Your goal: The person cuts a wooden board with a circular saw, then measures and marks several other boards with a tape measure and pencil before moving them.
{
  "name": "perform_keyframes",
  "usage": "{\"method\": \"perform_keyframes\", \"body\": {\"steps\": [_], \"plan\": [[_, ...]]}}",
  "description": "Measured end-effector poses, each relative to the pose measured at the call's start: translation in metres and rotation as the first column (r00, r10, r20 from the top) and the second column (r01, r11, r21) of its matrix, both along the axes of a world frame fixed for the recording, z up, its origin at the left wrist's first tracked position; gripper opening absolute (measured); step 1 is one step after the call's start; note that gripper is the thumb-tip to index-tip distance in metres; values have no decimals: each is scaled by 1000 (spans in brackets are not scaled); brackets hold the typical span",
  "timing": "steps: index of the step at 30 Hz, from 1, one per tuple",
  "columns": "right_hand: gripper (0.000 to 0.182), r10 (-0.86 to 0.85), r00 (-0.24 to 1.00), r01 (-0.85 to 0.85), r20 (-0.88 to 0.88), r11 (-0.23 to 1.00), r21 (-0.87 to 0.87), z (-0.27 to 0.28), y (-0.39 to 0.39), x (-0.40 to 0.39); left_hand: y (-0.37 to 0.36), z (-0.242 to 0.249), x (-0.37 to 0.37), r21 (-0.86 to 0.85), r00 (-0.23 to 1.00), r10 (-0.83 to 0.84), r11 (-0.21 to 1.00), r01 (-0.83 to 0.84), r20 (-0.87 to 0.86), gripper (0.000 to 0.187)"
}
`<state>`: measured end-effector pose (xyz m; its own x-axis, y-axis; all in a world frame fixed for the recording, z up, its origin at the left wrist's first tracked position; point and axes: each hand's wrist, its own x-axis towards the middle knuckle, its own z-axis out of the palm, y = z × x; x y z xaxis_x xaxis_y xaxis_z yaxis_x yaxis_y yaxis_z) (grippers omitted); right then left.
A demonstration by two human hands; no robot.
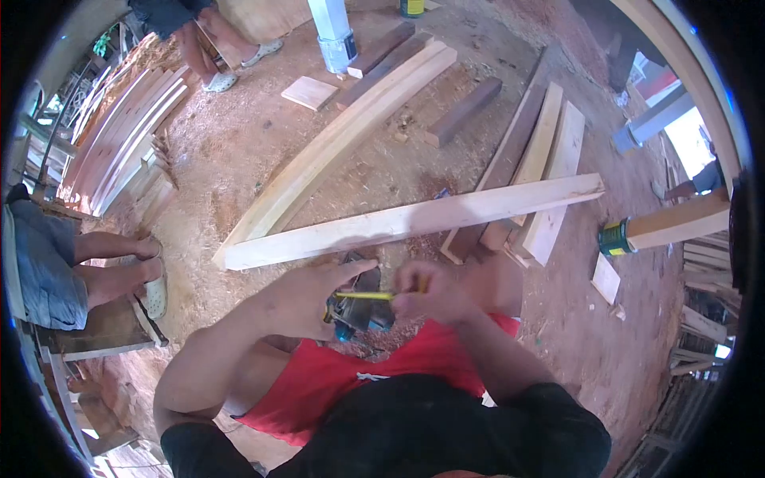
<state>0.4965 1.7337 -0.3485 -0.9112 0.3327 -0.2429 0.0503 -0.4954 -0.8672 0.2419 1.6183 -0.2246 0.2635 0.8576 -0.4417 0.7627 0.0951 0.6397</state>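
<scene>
No text, label or number can be read on anything in view.

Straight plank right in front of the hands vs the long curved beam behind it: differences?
The straight plank runs nearly crosswise before the hands; the curved beam angles away up the frame. The plank's edges are straight; the beam bows along its length. The plank looks like one piece; the beam looks like several strips stacked. Both are pale, fresh-cut wood on the sawdust floor.

Bright, even daylight (glare at the right edge), strong fisheye bending, black corners, slightly soft detail.
</scene>
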Motion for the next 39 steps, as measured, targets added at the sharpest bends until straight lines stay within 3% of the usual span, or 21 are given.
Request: {"method": "perform_keyframes", "body": {"steps": [2,4,5,7,10,12,15,16,18,21,23,24,26,27,29,35,39], "plan": [[18,-326,944,322,-52,944,-78,3,28,31,-3,-4,-22,24,1000,-6,1000,7,-18,76],[12,-673,732,681,-109,727,90,-3,63,72,-5,2,-37,-41,987,151,988,-148,57,44],[9,-808,581,774,-92,584,-244,-20,92,93,-7,4,-43,-80,970,225,973,-219,91,33],[5,-890,456,789,-32,420,-448,-23,142,138,-9,-2,-53,-46,953,300,953,-298,49,29],[6,-931,361,808,-47,337,-483,-21,150,149,-8,-12,-60,22,946,321,947,-321,-50,41],[5,-930,367,842,-16,339,-419,-14,120,126,-2,-14,-53,11,934,323,946,-325,-151,47],[18,-777,605,785,173,548,-289,3,37,27,5,-24,-42,21,937,302,953,-303,-178,41],[24,-583,753,657,306,695,-292,-43,30,15,7,-25,-38,-10,934,306,950,-313,-185,41],[20,-556,822,540,127,689,-483,-57,17,2,9,-26,-35,-67,921,329,935,-349,-211,42],[22,-772,519,852,366,503,-146,-37,55,21,0,-40,-54,-110,913,374,913,-394,-163,41],[25,-855,434,896,283,379,-230,-90,120,78,-5,-44,-68,-148,895,430,883,-445,-122,39],[24,-918,231,955,322,278,107,-46,136,85,-10,-46,-77,-167,881,462,865,-473,-103,37],[25,-940,211,970,267,235,62,-73,195,147,-18,-58,-89,-160,877,478,863,-479,-47,37],[25,-944,171,985,282,164,-50,-62,205,161,-20,-61,-90,-161,870,492,857,-490,-31,37],[22,-953,167,986,252,162,-39,-71,219,177,-17,-71,-88,-168,867,499,855,-491,2,38],[19,-937,255,967,238,249,-53,-80,196,141,13,-84,-30,-164,910,414,898,-409,2,41],[22,-937,241,970,254,244,-22,-84,189,129,30,-94,-16,-171,919,393,906,-387,3,44]]}}
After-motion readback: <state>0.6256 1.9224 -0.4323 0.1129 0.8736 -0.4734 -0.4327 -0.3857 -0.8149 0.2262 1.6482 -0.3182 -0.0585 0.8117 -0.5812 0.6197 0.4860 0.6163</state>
